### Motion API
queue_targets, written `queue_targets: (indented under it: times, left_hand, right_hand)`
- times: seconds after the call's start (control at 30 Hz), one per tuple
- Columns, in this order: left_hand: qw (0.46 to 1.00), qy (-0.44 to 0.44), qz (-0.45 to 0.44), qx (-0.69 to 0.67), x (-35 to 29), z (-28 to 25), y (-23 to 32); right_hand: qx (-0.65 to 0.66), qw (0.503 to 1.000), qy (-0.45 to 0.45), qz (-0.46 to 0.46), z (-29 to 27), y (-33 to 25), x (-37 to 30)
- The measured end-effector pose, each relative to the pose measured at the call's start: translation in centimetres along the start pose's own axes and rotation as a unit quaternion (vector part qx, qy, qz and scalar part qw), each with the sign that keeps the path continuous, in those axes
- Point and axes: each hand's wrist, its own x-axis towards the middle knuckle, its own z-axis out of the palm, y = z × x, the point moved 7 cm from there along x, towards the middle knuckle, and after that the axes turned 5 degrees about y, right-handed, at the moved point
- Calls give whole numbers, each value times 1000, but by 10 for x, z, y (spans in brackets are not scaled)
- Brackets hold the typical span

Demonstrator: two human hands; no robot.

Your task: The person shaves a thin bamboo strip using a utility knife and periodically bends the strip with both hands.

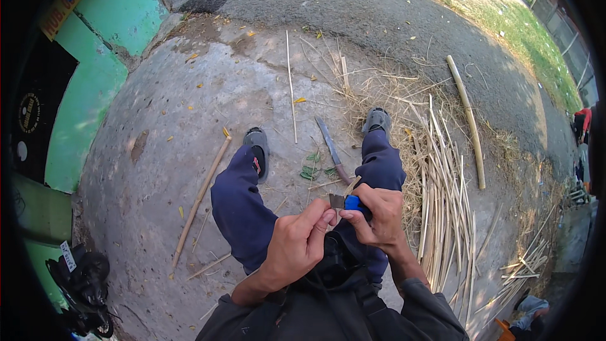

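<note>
In the head view, writing first: on a banner (71,3) at upper left, large red-orange letters on yellow; on a black sign (47,82) lower down, a round emblem with pale print; on a plate (68,256) at a motorbike (85,290) at lower left, small dark characters on white. Between the trouser legs (237,196), a metal piece (337,201), flat, small, dull grey, with a bright blue piece (355,205) just beside its right edge; impossible to tell whether one tool or two. Just above the blue piece, the short, pale end of a strip (354,184). Of the hands, right hand (382,218) gripping the blue piece, fingers curled; left hand (297,246) closed, thumb and forefinger tips at the metal piece's left edge, impossible to tell whether pinching it. On the ground (183,113), between the shoes (257,151), a knife (328,142) with long grey blade and brown handle, near green leaves (309,172). To the right, a heap (439,215) of long straw-coloured strips, near a thick pole (467,120); to the left, a slimmer stick (201,205).
</note>
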Motion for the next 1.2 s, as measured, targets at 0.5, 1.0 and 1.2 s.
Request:
queue_targets:
  times: [0.5,1.0,1.2]
  left_hand:
    - [996,-5,-81,27,-19,-18,-24]
    - [998,-33,-55,-26,-14,-4,-1]
    - [998,-25,-57,-27,-13,-1,-9]
  right_hand:
    - [134,967,153,153,-44,55,2]
    - [24,999,-42,3,5,-8,-8]
    - [-30,999,-13,-7,5,-9,-1]
